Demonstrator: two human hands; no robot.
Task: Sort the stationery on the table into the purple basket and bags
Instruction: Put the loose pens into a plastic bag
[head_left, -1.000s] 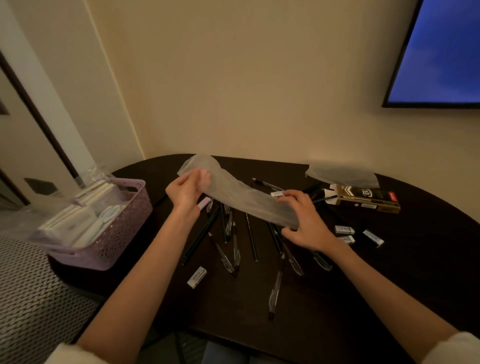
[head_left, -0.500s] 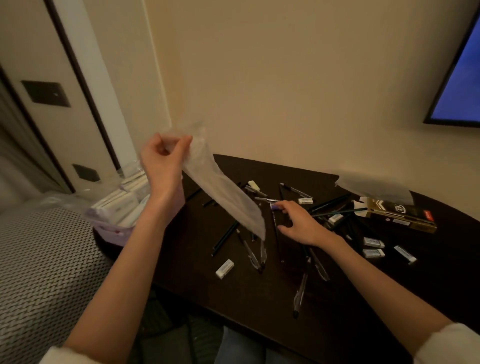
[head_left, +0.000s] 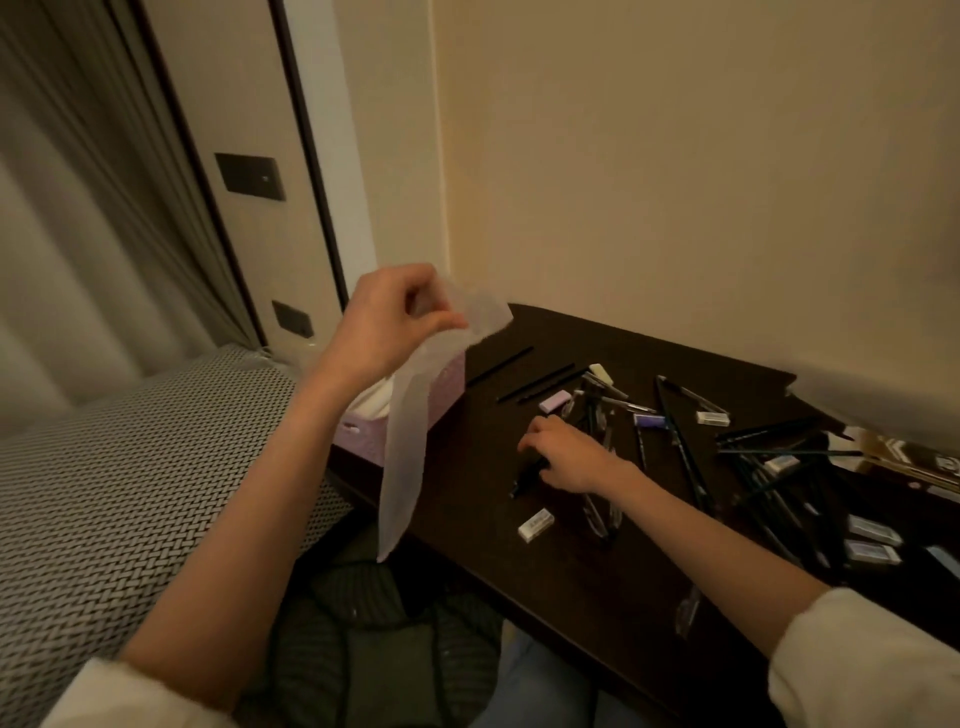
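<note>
A translucent plastic bag (head_left: 402, 441) is pinched at its top between thumb and curled fingers of the left hand (head_left: 387, 322), raised at centre frame, and hangs slack in front of the purple basket (head_left: 447, 384), whose visible part is seen at the table's (head_left: 545, 566) left end. The right hand (head_left: 563, 457) is laid on the tabletop right of centre, fingers curled over a dark pen (head_left: 524, 480); whether it is truly gripped cannot be told. Two pale erasers (head_left: 536, 525) (head_left: 712, 417) and one lilac eraser (head_left: 555, 403) are counted near that hand. The pens and pencils (head_left: 769, 467) at right are too tangled to be counted.
</note>
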